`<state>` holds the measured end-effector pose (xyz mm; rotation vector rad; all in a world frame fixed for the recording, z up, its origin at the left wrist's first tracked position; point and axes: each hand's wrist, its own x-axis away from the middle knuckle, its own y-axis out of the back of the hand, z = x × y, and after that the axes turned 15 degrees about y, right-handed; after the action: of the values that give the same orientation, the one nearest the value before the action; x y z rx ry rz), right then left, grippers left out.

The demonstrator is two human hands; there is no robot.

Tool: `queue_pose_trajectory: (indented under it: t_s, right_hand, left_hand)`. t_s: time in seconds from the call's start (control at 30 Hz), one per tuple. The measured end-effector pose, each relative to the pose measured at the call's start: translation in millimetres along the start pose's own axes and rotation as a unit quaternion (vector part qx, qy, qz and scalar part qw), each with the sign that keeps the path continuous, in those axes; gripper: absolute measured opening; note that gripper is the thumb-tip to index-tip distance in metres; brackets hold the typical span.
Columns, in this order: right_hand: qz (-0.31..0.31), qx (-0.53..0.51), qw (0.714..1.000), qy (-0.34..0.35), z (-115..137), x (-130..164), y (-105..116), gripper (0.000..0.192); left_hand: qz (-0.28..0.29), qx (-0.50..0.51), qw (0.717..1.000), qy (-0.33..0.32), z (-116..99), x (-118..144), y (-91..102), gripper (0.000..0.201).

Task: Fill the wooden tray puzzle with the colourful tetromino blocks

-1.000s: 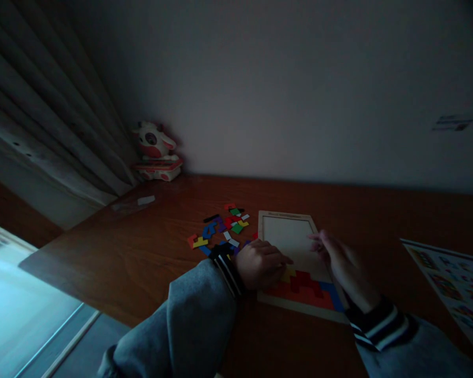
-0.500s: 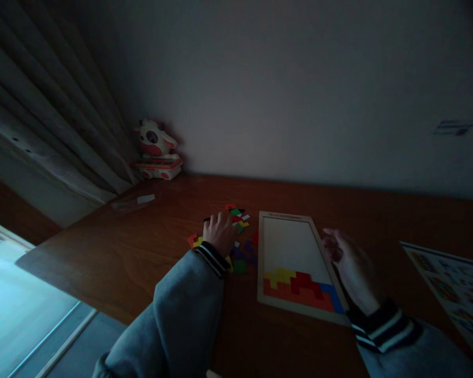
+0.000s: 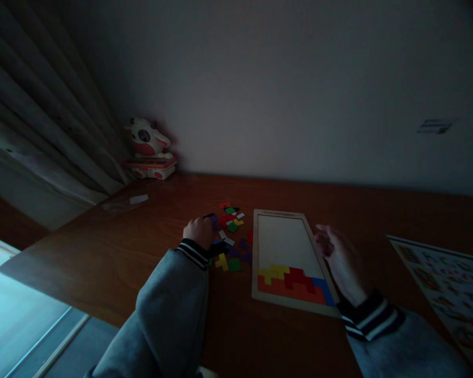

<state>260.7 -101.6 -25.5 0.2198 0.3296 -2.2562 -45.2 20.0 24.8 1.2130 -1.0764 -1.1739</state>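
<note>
My left hand [image 3: 199, 232] is closed, knuckles up, at the left side of a pile of loose puzzle pieces. Its fingertips are hidden, so what they grip, if anything, does not show. Around it lie a yellow piece [image 3: 222, 262], a green piece [image 3: 235, 264], a purple piece [image 3: 245, 252] and several others. Right of the pile is a wooden puzzle board [image 3: 295, 305], its lower part filled with yellow, orange, red and blue pieces. My right hand [image 3: 341, 260] rests by the board's right edge, loosely curled with the index finger apart, holding nothing.
A printed sheet [image 3: 437, 278] lies at the right on the brown table [image 3: 157, 231]. A toy cow with a keyboard [image 3: 150, 149] stands at the back left, near the curtain [image 3: 43, 110]. A small white slip [image 3: 139, 199] lies in front of the toy.
My left hand has moved left and closed more, uncovering pieces in the pile and covering the orange and yellow ones at its left. My right hand stays beside the board. The view has shifted slightly.
</note>
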Motion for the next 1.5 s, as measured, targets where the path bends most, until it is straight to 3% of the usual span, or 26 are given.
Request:
queue_pose_trajectory:
  t_s: [0.5,0.93,1.2,1.5]
  right_hand:
    - [-0.005,-0.042,0.999,-0.021,7,3,-6,0.042]
    - [-0.011,-0.044,0.998,-0.040,9,3,-5,0.043]
    - [-0.013,-0.044,0.998,-0.036,10,4,-8,0.043]
    - [-0.002,-0.047,0.998,-0.036,10,4,-8,0.043]
  left_hand:
    - [0.006,-0.020,0.998,-0.064,5,-7,-10.3,0.019]
    - [-0.030,0.018,0.996,-0.081,-1,2,-4.0,0.045]
    - [-0.024,0.033,0.994,-0.101,-3,-3,-11.9,0.029]
    - [-0.044,0.044,0.988,-0.139,-2,-7,-13.9,0.031]
